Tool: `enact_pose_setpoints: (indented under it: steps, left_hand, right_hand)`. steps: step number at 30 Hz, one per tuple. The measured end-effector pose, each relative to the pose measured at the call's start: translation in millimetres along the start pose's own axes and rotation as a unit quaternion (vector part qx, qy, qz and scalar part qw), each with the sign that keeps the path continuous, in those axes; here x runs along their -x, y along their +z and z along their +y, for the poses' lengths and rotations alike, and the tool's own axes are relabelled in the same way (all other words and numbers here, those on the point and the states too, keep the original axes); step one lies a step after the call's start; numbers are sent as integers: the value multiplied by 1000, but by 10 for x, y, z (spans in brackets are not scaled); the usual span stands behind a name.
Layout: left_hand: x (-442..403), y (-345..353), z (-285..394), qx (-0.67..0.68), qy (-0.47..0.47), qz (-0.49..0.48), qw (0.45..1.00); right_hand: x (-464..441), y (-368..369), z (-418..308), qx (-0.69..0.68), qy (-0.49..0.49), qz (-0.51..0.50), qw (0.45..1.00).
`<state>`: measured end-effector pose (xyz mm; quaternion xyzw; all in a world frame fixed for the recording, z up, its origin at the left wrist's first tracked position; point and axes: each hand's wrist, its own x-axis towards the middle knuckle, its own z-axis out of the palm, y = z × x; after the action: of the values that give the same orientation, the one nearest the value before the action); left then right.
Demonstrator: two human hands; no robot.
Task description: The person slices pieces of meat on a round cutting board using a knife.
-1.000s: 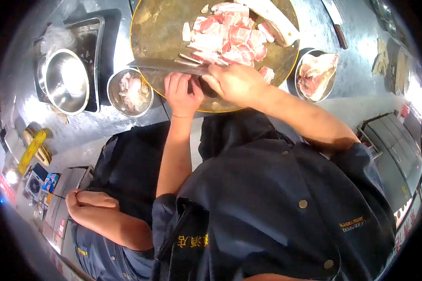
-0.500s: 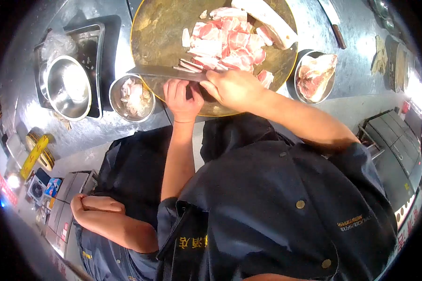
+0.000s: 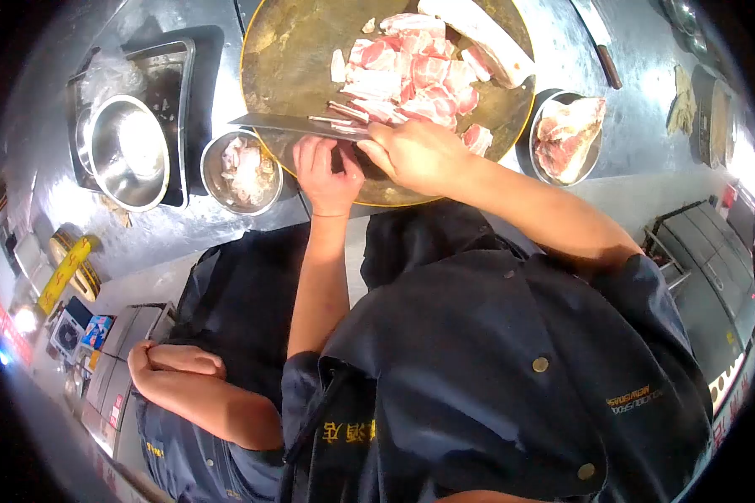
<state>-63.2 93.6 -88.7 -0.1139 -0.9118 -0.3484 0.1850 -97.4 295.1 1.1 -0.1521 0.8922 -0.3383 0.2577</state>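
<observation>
My right hand (image 3: 419,155) is wrapped round the grip of a cleaver (image 3: 285,124), its blade pointing left, low across a round chopping board (image 3: 298,75). Just on the near side of the blade, the curled fingers of my left hand (image 3: 327,174) rest at the board's near edge; whatever lies under them is hidden. Thin slices of meat (image 3: 344,111) lean against the blade's far side. Beyond them spreads a pile of sliced pink and white meat (image 3: 415,71). One long pale piece of meat (image 3: 482,42) lies at the board's far right.
Left of the board stand a bowl of meat scraps (image 3: 243,176) and a steel bowl (image 3: 130,155) on a black tray (image 3: 180,126). To the right are a bowl with a meat chunk (image 3: 569,138) and another knife (image 3: 600,42). A person with folded arms (image 3: 201,394) stands close at left.
The whole view has shifted slightly. The cleaver and both hands stay almost in place, with the thin slices by the blade a little differently placed.
</observation>
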Motion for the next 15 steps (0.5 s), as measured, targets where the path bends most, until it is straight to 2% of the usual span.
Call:
enact_pose_setpoints:
  steps: [4, 9, 15]
  left_hand:
    - [62, -57, -18, 3, -4, -9, 1000]
    - [-5, -19, -2, -27, 21, 8, 999]
    - [54, 12, -68, -20, 14, -2, 1000]
  right_hand:
    - [73, -51, -8, 0, -22, 17, 1000]
    - [640, -519, -135, 39, 54, -52, 996]
    - [481, -392, -96, 43, 57, -57, 996]
